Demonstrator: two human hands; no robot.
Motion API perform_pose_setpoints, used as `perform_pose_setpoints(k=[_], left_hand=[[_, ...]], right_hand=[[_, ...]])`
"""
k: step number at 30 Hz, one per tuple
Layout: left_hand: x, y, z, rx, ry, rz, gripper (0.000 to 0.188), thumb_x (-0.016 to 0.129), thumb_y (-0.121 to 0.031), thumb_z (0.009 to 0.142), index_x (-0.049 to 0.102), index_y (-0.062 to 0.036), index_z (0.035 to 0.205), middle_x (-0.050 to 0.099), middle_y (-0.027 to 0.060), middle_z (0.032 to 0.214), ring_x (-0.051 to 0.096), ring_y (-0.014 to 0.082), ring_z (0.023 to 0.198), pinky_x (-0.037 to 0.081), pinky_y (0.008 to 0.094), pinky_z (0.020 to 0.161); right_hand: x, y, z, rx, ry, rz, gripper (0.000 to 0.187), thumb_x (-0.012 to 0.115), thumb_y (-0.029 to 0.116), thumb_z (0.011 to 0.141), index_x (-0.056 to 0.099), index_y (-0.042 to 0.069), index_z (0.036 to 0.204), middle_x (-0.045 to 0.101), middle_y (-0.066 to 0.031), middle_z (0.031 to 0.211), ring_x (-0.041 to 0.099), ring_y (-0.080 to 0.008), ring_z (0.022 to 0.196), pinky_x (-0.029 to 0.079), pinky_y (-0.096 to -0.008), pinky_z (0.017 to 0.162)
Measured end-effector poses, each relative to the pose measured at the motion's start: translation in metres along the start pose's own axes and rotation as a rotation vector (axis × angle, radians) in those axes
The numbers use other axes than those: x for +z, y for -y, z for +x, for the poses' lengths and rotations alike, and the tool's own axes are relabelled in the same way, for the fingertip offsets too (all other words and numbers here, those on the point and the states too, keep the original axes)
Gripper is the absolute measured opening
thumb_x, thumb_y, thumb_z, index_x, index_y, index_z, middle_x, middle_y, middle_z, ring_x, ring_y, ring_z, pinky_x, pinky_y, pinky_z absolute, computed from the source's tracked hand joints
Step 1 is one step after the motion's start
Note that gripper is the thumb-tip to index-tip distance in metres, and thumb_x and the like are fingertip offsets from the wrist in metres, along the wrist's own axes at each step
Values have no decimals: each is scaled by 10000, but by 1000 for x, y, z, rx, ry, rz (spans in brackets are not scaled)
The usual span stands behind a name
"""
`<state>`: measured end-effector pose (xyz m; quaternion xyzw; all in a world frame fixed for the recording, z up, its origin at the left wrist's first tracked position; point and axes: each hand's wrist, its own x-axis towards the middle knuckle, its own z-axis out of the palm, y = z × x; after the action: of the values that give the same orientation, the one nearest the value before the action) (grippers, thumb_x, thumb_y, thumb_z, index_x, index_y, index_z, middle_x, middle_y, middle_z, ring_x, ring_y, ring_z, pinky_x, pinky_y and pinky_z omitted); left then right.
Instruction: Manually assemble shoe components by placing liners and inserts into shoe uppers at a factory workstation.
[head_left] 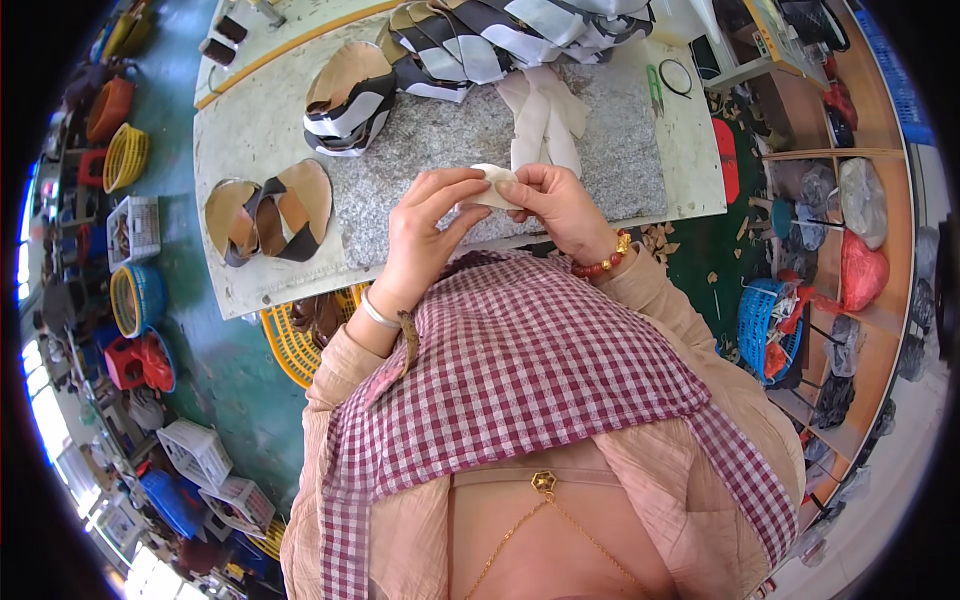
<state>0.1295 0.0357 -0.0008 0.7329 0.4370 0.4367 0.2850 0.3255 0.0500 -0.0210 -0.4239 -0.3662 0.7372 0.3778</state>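
Over the near edge of the worktable, my two hands hold a small white piece of thin material [492, 176] between them. My left hand [425, 215] grips its left side, thumb and fingers pinched together. On the other side, my right hand [560, 208] has its thumb on top of the piece and its fingers curled underneath. Just beyond my hands lie several pale strips [545, 125] of similar colour. To the left stands a stack of curved black, white and tan cut pieces [348, 95]. Nearer on that side lie crossed tan and black pieces [268, 213].
A speckled grey mat [420, 140] covers part of the worktable [265, 285]. At the back lies a row of overlapping black and white pieces [480, 45]. Green-handled scissors [655, 88] lie at the right. A yellow basket [283, 345] sits under the near edge; shelves [840, 152] stand right.
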Motion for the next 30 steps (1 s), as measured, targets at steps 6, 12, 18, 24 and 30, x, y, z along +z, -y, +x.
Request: perform_pose_setpoints(k=[6, 12, 18, 24, 30], left_hand=[[-16, 5, 0, -278, -99, -21, 188, 657, 52, 802, 697, -45, 958, 688, 40, 928, 616, 134, 804, 498, 226, 743], [-69, 13, 10, -178, -790, -123, 212, 667, 78, 767, 707, -43, 936, 659, 19, 878, 552, 92, 723, 468, 200, 647], [-51, 13, 11, 51, -392, 425, 230, 698, 63, 724, 731, -72, 907, 613, 9, 878, 519, 128, 712, 439, 231, 612], [-8, 8, -2, 172, -153, 401, 296, 691, 43, 713, 726, -94, 972, 583, 17, 904, 504, 160, 748, 432, 248, 628], [-5, 5, -5, 241, -56, 462, 321, 686, 17, 718, 718, -102, 1014, 561, 24, 908, 495, 170, 754, 433, 252, 632]], right_hand=[[-8, 8, 0, 51, 81, -129, 128, 664, 131, 892, 661, 8, 926, 630, -38, 796, 554, -87, 661, 468, -188, 640], [-93, -26, 25, -73, -219, -941, 205, 699, 175, 826, 662, -9, 907, 627, -35, 732, 539, -142, 610, 465, -240, 603], [-109, -34, 30, -757, -614, -1513, 233, 691, 198, 835, 683, -3, 951, 682, -70, 872, 577, -159, 725, 469, -246, 659], [6, 12, 4, -115, 34, -312, 212, 645, 157, 900, 683, 18, 1056, 690, -58, 907, 595, -109, 755, 481, -215, 689], [13, 15, -2, 26, 115, -7, 191, 631, 104, 907, 676, -8, 1056, 692, -89, 899, 616, -104, 788, 499, -198, 739]])
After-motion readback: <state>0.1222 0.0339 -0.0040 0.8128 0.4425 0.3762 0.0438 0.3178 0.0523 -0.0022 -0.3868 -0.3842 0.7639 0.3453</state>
